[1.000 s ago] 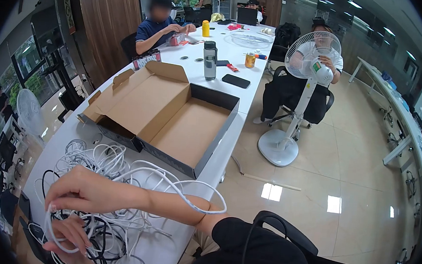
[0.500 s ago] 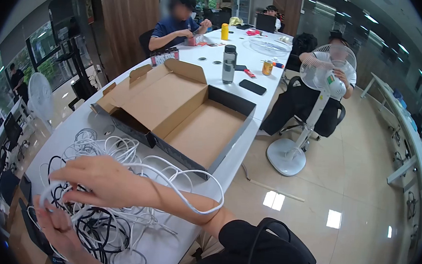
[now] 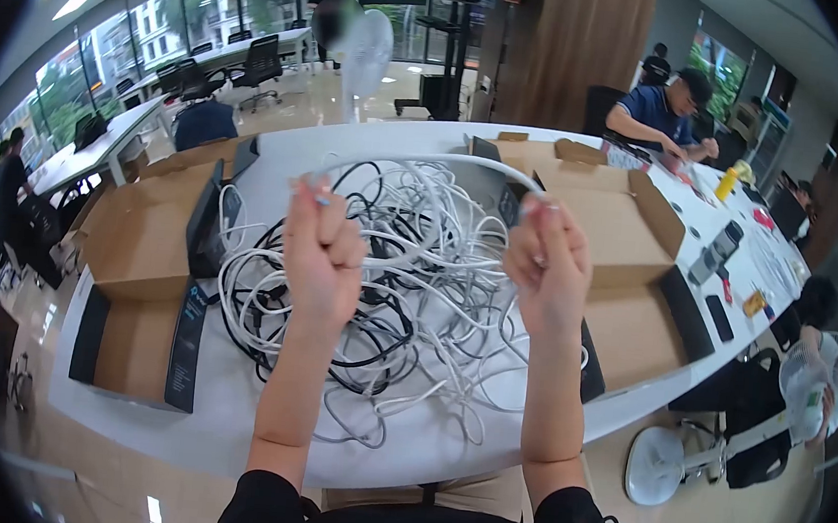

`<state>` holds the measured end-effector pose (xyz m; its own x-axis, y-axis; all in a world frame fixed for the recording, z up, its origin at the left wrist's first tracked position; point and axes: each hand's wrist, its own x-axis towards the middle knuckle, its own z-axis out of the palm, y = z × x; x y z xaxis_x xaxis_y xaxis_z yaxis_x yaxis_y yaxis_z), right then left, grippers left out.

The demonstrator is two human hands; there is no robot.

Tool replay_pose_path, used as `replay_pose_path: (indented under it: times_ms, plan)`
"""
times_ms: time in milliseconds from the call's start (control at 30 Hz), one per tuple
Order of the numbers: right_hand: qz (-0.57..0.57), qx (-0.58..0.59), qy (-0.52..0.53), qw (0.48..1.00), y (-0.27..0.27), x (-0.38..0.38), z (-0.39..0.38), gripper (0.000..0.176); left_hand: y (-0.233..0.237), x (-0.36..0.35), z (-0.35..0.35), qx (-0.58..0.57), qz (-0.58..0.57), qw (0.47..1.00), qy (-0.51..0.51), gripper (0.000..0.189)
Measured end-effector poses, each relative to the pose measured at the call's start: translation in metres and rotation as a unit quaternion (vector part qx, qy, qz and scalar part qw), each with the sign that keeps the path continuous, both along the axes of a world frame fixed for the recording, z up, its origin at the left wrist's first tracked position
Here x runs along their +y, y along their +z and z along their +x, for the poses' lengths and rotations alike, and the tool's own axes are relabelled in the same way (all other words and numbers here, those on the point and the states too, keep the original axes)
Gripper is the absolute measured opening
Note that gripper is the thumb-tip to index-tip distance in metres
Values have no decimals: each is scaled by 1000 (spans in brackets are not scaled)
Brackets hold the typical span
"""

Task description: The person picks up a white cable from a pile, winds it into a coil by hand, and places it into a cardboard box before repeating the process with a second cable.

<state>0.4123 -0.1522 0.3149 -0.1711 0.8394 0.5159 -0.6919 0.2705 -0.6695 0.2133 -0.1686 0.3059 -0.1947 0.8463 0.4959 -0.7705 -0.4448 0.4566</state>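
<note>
Both my hands are raised over the table with a white cable (image 3: 438,158) arched between them. My left hand (image 3: 323,253) is closed on one end of this arc, fingers pinched together. At the other end my right hand (image 3: 550,263) pinches the same cable. Below and between my wrists lies a tangled heap of white cables (image 3: 465,310), with black cables (image 3: 370,362) running through its left and lower part. Where the held cable runs beyond my fingers I cannot make out.
An open black cardboard box (image 3: 184,361) stands left of the heap. Another open box (image 3: 688,315) lies right. Beyond it are a grey bottle (image 3: 717,252), a phone (image 3: 719,318) and a yellow can (image 3: 755,304). A person (image 3: 661,113) works at the far end; a white fan (image 3: 655,466) stands right.
My view has turned left. My hands, close together over the heap before, are now apart and held up, with the white cable spanning between them.
</note>
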Motion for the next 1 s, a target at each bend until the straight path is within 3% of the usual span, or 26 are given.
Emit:
replay_pose_path:
  times_ms: [133, 167, 267, 333, 533, 600, 633, 767, 867, 933, 967, 1000]
  plan:
    - [76, 42, 4, 996, 6, -13, -1, 22, -5, 2, 12, 49, -4, 999, -24, 24]
    - [97, 50, 74, 991, 4, -12, 0, 21, -6, 2, 16, 48, 7, 998, -27, 24]
    - [63, -71, -87, 992, 8, -22, -22, 20, -5, 3, 14, 23, 12, 1000, -16, 23]
    - [94, -98, -139, 981, -6, -13, -31, 18, -3, 3, 9, 11, 13, 1000, -2, 23]
    - [81, 21, -147, 986, -29, -21, -74, 25, -17, -2, 47, -53, -11, 998, -32, 23]
    - [54, 81, -144, 985, -25, -30, -76, 27, -24, -2, 51, -27, -12, 996, -79, 23]
    - [40, 103, -192, 975, -19, -32, -77, 28, -25, -3, 54, -13, -14, 994, -103, 23]
    - [47, 147, -176, 972, -9, -32, -46, 27, -28, -3, 71, 55, 61, 987, -135, 25]
    - [136, 103, -176, 970, -2, -39, -21, 26, -28, -7, 78, 121, 25, 981, -149, 25]
    - [166, -24, -202, 965, 9, -44, -9, 25, -32, 3, 63, 160, 121, 963, -182, 37]
    - [177, -87, -223, 955, 13, -46, -1, 25, -28, 1, 54, 188, 113, 963, -154, 48]
    - [144, -40, -158, 976, 7, -42, 6, 24, -27, 2, 42, 183, 164, 953, -179, 58]
